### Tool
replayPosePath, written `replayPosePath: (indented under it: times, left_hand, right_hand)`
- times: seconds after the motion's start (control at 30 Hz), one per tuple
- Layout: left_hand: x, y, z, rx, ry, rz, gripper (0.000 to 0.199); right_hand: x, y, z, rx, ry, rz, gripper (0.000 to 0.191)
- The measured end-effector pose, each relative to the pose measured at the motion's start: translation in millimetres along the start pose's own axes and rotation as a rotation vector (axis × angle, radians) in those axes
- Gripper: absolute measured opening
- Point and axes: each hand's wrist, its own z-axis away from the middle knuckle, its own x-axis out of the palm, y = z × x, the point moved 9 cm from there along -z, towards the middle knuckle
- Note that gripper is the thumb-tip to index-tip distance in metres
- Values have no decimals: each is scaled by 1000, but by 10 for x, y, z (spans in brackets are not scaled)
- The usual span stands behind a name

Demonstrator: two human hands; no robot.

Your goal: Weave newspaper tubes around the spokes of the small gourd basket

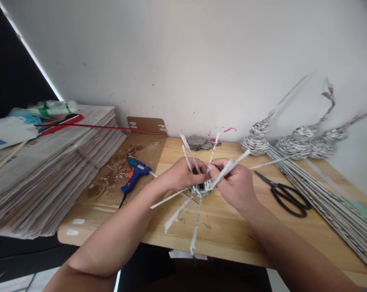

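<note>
Between my hands, just above the wooden table (232,239), is a small round basket woven from rolled newspaper (201,190). Several loose paper sticks spread out from it like spokes. My left hand (185,173) is closed on the basket's left rim, thumb across its opening. With thumb and fingers pinched, my right hand (234,182) grips paper sticks at the right rim. One thin paper stick (275,161) trails from behind my right hand toward the right. The basket's far side is partly hidden by my fingers.
Black scissors (288,196) lie at right beside a bundle of newspaper rolls (326,198). Woven gourd shapes (256,138) stand along the wall. At left are a blue glue gun (134,176) on cardboard (95,207) and a tall newspaper stack (58,166). A grey cloth (198,142) lies behind.
</note>
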Motion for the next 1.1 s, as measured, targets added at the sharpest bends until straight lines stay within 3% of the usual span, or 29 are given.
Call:
replayPosePath:
  times: [0.07,0.17,0.23,0.33,0.43,0.6,0.73,0.9,1.1]
  left_hand:
    - [-46,-18,-6,-3,59,-17,16]
    - [-222,-45,2,-50,263,-23,18]
    - [-318,-23,26,-61,388,-4,18]
    - [-360,48,55,-27,491,28,19]
    - [-311,134,55,60,488,41,19]
    - [-273,133,48,81,462,102,21]
    - [-268,117,30,79,433,170,22]
    - [-290,28,9,32,413,167,20]
    - [-250,-187,-33,-121,277,201,26]
  right_hand:
    - [-67,6,-14,3,42,-65,19]
    - [-204,17,-36,2,133,-176,29]
    - [-189,9,-57,-15,92,-149,33]
    - [-78,5,-80,-36,-8,78,31]
    - [-26,19,-86,-23,-2,217,28]
    - [-67,-21,-23,-61,149,109,15]
    - [-92,-21,27,-91,223,117,15]
    - [5,-4,-32,-113,97,80,14]
    - [84,229,-94,33,1,-77,12]
